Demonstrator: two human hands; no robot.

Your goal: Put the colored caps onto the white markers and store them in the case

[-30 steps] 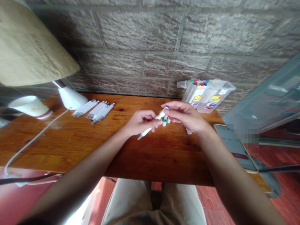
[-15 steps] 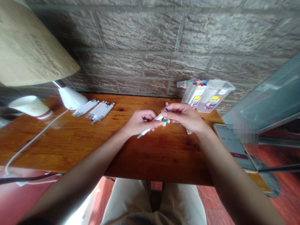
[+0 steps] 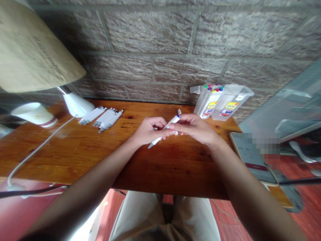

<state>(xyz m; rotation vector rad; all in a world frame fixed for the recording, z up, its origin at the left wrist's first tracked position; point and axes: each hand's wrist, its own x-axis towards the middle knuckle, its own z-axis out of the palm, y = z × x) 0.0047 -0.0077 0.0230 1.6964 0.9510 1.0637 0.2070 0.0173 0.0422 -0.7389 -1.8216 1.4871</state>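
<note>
A white marker [image 3: 156, 141] with a blue-marked end and a grey tip slants between both hands, above the middle of the wooden table. My left hand [image 3: 151, 130] is closed round its middle, thumb on the near side. My right hand [image 3: 195, 127] pinches the upper part near the blue end, thumb laid across it. Behind the right hand, the end of another white marker [image 3: 179, 111] shows on the table. A further white end peeks out just below the fingers; the rest is hidden by them.
Several grey-white markers [image 3: 110, 118] lie in two groups at left, near a lamp base [image 3: 76, 104] and a paper cup [image 3: 35, 113]. At back right stand a clear case of markers [image 3: 207, 102] and a second clear case [image 3: 229, 103]. A tablet [image 3: 253, 160] lies at the right edge.
My right fingers have shifted down along the marker, so its blue end now sticks out above them. The green-ended marker beneath is now mostly covered by the hand.
</note>
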